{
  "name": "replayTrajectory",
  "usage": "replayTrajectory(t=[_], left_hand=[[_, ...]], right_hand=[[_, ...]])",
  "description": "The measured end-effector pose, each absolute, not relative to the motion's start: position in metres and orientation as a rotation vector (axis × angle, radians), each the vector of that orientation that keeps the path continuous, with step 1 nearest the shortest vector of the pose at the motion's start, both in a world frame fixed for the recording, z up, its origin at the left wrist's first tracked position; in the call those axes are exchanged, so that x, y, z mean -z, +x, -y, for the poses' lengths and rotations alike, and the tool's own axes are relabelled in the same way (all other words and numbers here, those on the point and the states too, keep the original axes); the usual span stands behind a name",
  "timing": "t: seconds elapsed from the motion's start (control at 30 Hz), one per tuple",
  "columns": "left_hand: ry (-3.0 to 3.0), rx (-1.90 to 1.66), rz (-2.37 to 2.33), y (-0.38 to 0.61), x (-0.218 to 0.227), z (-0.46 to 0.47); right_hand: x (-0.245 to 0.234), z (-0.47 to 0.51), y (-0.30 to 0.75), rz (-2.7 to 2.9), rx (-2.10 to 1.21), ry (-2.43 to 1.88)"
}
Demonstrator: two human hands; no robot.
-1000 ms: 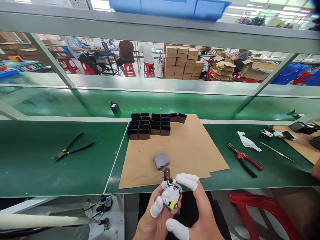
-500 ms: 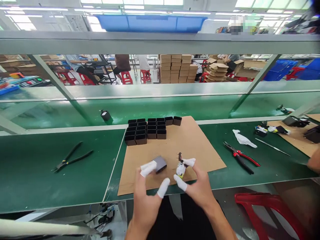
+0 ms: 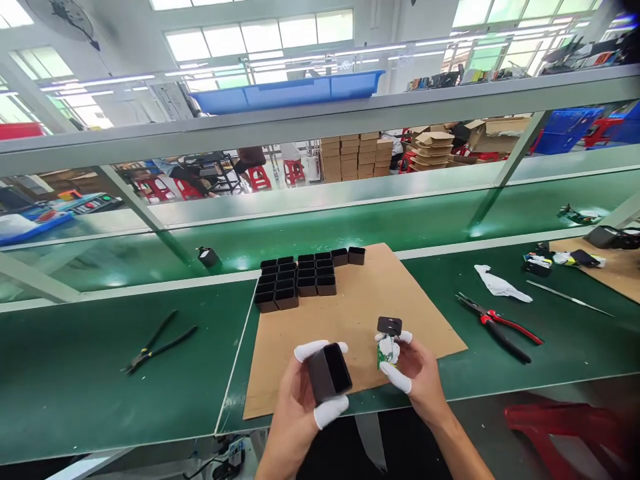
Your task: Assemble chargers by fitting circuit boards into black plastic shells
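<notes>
Over brown cardboard (image 3: 385, 287), the left hand (image 3: 296, 403) grips a case (image 3: 321, 377) (right hand (image 3: 424, 379) pinches a circuit board (image 3: 388, 351)).

My left hand (image 3: 295, 407) is bent into a wide, firm grip, its fingers (image 3: 311, 350) arched on the far side and its thumb (image 3: 331, 412) set opposite, nearer my body. My right hand (image 3: 425, 380), apart from it, pinches between white-covered thumb and fingertips (image 3: 406, 337), palm turned inward. My bare right forearm (image 3: 465, 447) slants in from the lower right.
</notes>
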State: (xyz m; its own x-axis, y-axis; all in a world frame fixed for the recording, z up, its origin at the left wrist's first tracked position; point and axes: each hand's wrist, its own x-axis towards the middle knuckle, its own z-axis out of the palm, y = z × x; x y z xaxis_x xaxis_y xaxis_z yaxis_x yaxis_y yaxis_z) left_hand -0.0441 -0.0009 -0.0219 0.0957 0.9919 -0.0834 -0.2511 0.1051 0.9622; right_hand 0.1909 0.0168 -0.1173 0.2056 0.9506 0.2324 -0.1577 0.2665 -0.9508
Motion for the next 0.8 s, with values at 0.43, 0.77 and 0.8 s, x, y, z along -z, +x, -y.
replayTrajectory(t=[0.43, 0.77, 0.8], left_hand=[[0.711, -1.263, -0.662, -0.029, 0.019, 0.044], [0.623, -1.203, -0.648, -0.033, 0.035, 0.055], [0.633, -1.199, -0.657, -0.033, 0.035, 0.057]], right_hand=[[0.081, 0.012, 0.186, 0.942, -1.123, -0.816], [0.046, 0.08, 0.18, 0.86, -1.211, -0.886], [0.042, 0.083, 0.178, 0.848, -1.222, -0.896]])
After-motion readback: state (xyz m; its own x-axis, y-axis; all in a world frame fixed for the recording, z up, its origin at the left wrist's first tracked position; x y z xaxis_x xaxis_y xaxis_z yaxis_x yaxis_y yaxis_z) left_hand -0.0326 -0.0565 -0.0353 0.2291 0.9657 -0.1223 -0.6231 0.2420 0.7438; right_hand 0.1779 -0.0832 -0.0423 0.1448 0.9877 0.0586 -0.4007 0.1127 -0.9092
